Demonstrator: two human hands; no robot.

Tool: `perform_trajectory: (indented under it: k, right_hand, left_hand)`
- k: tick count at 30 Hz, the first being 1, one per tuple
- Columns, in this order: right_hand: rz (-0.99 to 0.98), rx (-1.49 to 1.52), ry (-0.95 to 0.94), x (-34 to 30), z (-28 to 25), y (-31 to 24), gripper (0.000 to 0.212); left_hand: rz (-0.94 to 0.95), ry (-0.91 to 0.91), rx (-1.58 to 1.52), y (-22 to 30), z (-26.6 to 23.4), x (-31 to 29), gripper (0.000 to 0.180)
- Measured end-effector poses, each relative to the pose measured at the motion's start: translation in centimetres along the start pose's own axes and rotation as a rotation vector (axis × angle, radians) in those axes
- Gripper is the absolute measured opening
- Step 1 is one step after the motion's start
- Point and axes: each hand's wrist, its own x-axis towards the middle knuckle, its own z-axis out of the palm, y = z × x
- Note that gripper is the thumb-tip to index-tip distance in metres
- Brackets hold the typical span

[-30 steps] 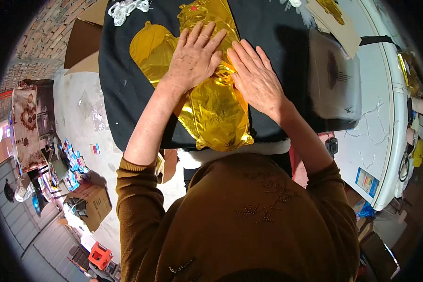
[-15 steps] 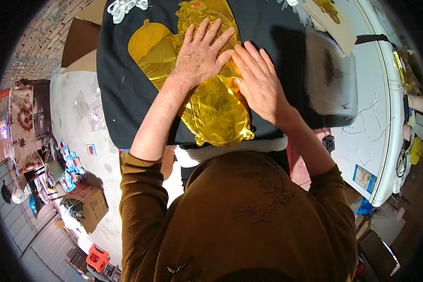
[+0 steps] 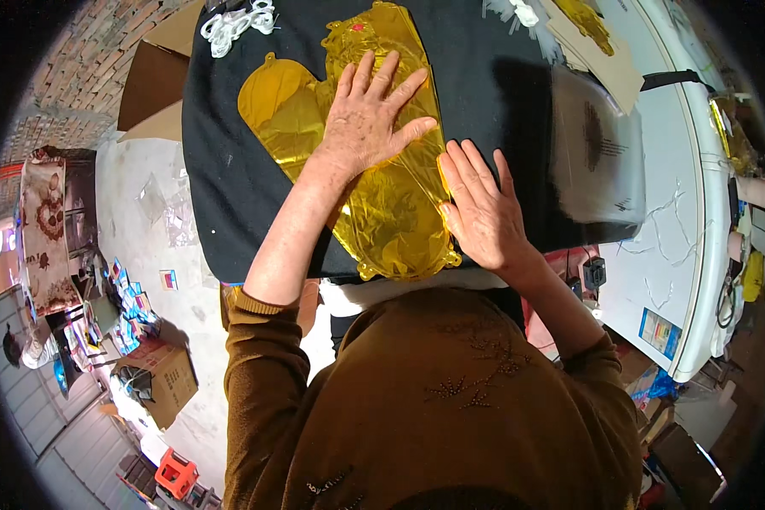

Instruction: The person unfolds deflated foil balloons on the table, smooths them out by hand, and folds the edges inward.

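A flat gold foil balloon (image 3: pixel 395 234) lies on the black cloth-covered table (image 3: pixel 476 76), with a rounded lobe pointing to the far left and small tabs along its near end. My left hand (image 3: pixel 361 123) rests palm down on the middle of the foil, fingers spread and nothing gripped. Beside the foil's right edge is my right hand (image 3: pixel 484 204), its fingers stretched out and its inner side touching or very close to that edge. A small red mark shows near the far end of the balloon. Part of the foil is hidden under my left hand.
A bundle of white string (image 3: pixel 238 27) sits at the far left of the table. On the right are a clear plastic-wrapped stack (image 3: pixel 595 144) and a cardboard piece (image 3: pixel 599 59) with gold foil on it. Beyond stands a white surface (image 3: pixel 663 255) with loose threads.
My right hand has slid nearer to me along the foil's right edge. The foil there lies smoother and flatter. My left hand stays on the balloon, and the whole view has shifted slightly.
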Motion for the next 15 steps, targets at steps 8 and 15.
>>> perform_trajectory:
  k: [8,15]
  right_hand:
    - [-0.010,-0.060,-0.004,0.5,-0.3,0.5,0.070]
    - [-0.040,-0.006,0.042,1.9,-1.7,0.9,0.057]
  left_hand:
    - [-0.046,-0.040,0.140,1.3,-0.4,1.4,0.064]
    - [-0.090,-0.041,0.059,1.2,-0.2,1.8,0.065]
